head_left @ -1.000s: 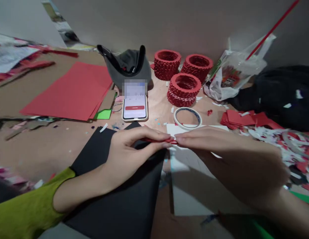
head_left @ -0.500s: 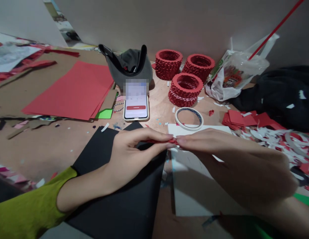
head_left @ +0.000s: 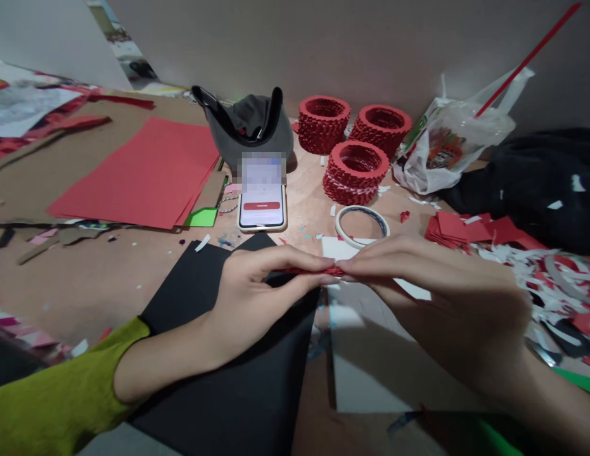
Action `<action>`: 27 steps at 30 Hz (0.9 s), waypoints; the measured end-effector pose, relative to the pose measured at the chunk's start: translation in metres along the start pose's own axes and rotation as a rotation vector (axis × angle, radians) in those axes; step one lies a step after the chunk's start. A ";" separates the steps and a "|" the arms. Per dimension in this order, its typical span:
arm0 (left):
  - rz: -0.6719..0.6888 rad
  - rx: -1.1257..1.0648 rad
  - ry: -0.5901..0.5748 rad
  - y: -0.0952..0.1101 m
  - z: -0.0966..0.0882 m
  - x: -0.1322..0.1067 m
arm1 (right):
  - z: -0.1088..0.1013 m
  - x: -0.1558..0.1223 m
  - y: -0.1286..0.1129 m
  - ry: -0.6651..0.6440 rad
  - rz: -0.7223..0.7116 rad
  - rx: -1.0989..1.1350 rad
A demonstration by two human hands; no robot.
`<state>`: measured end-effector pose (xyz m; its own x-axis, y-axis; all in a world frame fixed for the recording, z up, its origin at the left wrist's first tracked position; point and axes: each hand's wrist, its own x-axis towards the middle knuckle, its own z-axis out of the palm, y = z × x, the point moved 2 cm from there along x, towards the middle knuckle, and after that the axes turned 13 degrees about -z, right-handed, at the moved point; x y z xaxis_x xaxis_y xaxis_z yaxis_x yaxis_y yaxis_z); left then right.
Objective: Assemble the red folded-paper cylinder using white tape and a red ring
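A thin piece of red paper [head_left: 333, 271], seen nearly edge-on, spans my fingertips in the middle of the view. My left hand [head_left: 254, 301] pinches it between thumb and fingers from the left. From the other side, my right hand [head_left: 447, 304] grips its right end, the fingertips of both hands meeting. Most of the paper is hidden by the fingers, so its folds cannot be made out. Below my left hand lies a black sheet [head_left: 228, 392]; a white board [head_left: 371, 367] is under my right hand, with a roll of tape [head_left: 339, 226] at its far edge.
Three stacked red paper rings [head_left: 354, 187] stand at the back. A phone [head_left: 262, 215] leans on a grey cap [head_left: 228, 142]. Red sheets [head_left: 137, 177] lie left; red paper pieces [head_left: 447, 231], white scraps [head_left: 508, 266] and a plastic bag with a cup [head_left: 428, 168] are right.
My right hand has tilted and drawn slightly inward, its wrist shifting left, while still gripping the red paper. My left hand stays nearly in place. The whole view has moved very slightly.
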<state>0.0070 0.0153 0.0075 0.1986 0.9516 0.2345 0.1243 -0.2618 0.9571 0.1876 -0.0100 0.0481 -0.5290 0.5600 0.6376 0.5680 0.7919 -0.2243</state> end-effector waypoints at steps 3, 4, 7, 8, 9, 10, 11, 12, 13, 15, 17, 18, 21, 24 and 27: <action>-0.009 -0.001 -0.003 0.002 0.001 0.000 | 0.001 0.001 0.002 0.009 0.023 0.048; -0.014 -0.002 0.001 0.002 0.001 0.001 | 0.001 0.002 0.005 0.019 0.049 0.076; -0.052 0.004 0.030 0.004 -0.001 0.004 | 0.002 0.003 0.017 0.039 0.188 0.241; -0.068 0.008 0.039 0.003 -0.002 0.006 | 0.004 0.003 0.022 0.031 0.235 0.320; -0.077 0.011 0.047 0.002 -0.003 0.007 | 0.007 0.002 0.025 0.023 0.266 0.395; -0.077 0.011 0.052 0.001 -0.004 0.008 | 0.010 0.001 0.028 0.016 0.283 0.457; -0.072 0.012 0.052 0.000 -0.004 0.009 | 0.014 -0.001 0.029 0.020 0.293 0.499; -0.063 0.014 0.050 -0.001 -0.005 0.010 | 0.017 -0.002 0.030 0.035 0.300 0.523; -0.054 0.019 0.050 -0.001 -0.005 0.011 | 0.019 -0.003 0.029 0.063 0.309 0.534; -0.049 0.032 0.057 0.000 -0.006 0.011 | 0.022 -0.004 0.028 0.133 0.329 0.538; -0.064 0.036 0.060 0.002 -0.005 0.011 | 0.022 -0.005 0.026 0.195 0.342 0.530; -0.071 0.034 0.060 0.004 -0.005 0.011 | 0.022 -0.005 0.025 0.219 0.343 0.521; -0.077 0.028 0.045 0.005 -0.004 0.010 | 0.022 -0.007 0.024 0.262 0.328 0.514; -0.057 0.033 0.034 0.003 -0.003 0.009 | 0.025 -0.009 0.024 0.273 0.326 0.521; -0.033 0.044 0.023 0.001 -0.002 0.009 | 0.027 -0.011 0.024 0.280 0.312 0.502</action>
<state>0.0066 0.0241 0.0107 0.1709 0.9633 0.2072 0.1729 -0.2363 0.9562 0.1896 0.0096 0.0158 -0.1644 0.7509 0.6396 0.2690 0.6580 -0.7033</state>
